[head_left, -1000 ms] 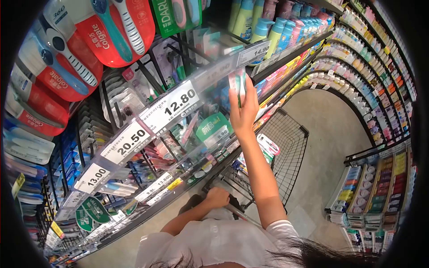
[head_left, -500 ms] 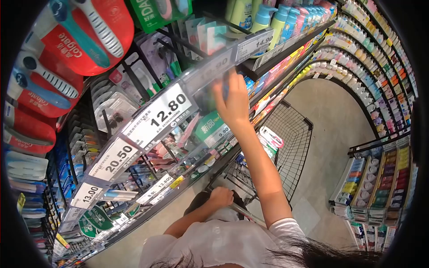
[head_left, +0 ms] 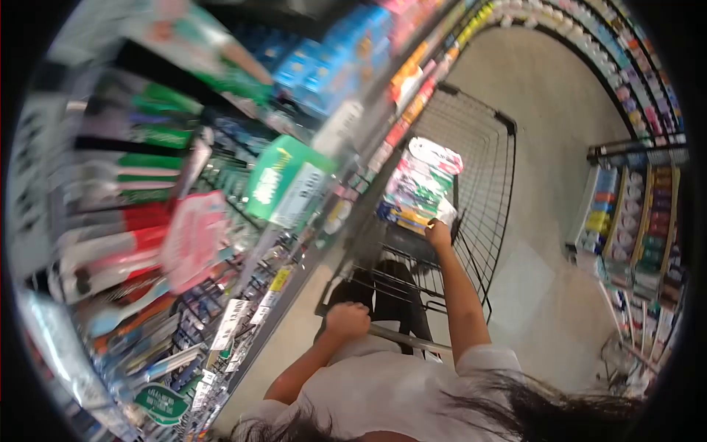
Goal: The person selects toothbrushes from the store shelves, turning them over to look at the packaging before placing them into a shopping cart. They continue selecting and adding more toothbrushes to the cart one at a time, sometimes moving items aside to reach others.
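Note:
My left hand [head_left: 348, 320] is closed around the left end of the shopping cart's handle [head_left: 409, 340], close to my body. Stretched forward over the wire shopping cart [head_left: 503, 221], my right hand [head_left: 440, 233] has its fingers bent together beside a pile of colourful packages [head_left: 421, 180]. A small white item [head_left: 446, 211] lies right at its fingertips. Blur and small size hide what the fingers hold, if anything.
To the left runs a blurred shelf rack with hanging packs, a pink package [head_left: 195, 239] and a green price sign [head_left: 283, 180]. Blue boxes [head_left: 324, 70] stand on the upper shelf. On the right, another display shelf [head_left: 633, 214] borders the grey floor [head_left: 549, 96].
My right hand has come down from the price rail on the shelf into the cart, beside the packages. The view has shifted toward the cart. My left hand stays closed at the handle.

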A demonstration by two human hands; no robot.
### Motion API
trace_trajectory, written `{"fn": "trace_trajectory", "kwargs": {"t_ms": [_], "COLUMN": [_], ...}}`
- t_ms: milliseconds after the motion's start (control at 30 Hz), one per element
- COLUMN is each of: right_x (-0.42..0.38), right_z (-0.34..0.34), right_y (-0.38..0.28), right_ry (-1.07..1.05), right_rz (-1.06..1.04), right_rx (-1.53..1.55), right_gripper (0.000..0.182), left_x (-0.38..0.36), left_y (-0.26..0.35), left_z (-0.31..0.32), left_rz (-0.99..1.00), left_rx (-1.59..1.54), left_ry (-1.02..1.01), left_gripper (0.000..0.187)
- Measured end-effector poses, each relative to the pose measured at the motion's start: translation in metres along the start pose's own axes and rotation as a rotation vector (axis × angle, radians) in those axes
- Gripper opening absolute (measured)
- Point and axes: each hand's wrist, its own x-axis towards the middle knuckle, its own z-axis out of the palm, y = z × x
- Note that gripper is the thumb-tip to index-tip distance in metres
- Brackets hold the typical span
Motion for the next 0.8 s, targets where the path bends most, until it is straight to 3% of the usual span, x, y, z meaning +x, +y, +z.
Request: {"fn": "trace_trajectory", "kwargs": {"t_ms": [200, 300, 400, 433, 500, 633, 800], "right_x": [0.050, 0.067, 0.078, 0.080, 0.079, 0.103, 0.116], "right_z": [0.094, 0.120, 0.130, 0.130, 0.127, 0.137, 0.136], "right_y": [0.073, 0.061, 0.052, 0.049, 0.044, 0.057, 0.058], "right_ry": [-0.259, -0.054, -0.049, -0.009, 0.070, 0.259, 0.139], "right_rz": [0.167, 0.151, 0.156, 0.134, 0.088, 0.042, 0.109], "right_rx": [-0.015, -0.069, -0.148, -0.143, -0.138, -0.104, -0.227], "right_gripper": [0.035, 0.047, 0.052, 0.052, 0.051, 0.044, 0.020], "left_x": [0.011, 0.012, 0.015, 0.016, -0.012, -0.003, -0.007], "left_y": [0.010, 0.012, 0.017, 0.015, -0.004, 0.008, 0.007], "left_z": [-0.015, -0.014, -0.023, -0.023, 0.014, -0.004, 0.007], "left_rz": [-0.055, -0.072, -0.087, -0.091, 0.045, 0.089, 0.033], "left_rx": [0.025, 0.008, -0.054, -0.077, -0.011, -0.027, 0.032], "left_ry": [0.046, 0.073, 0.028, 0.001, 0.194, 0.117, 0.191], "left_gripper": [0.012, 0.012, 0.011, 0.011, 0.011, 0.012, 0.014]}}
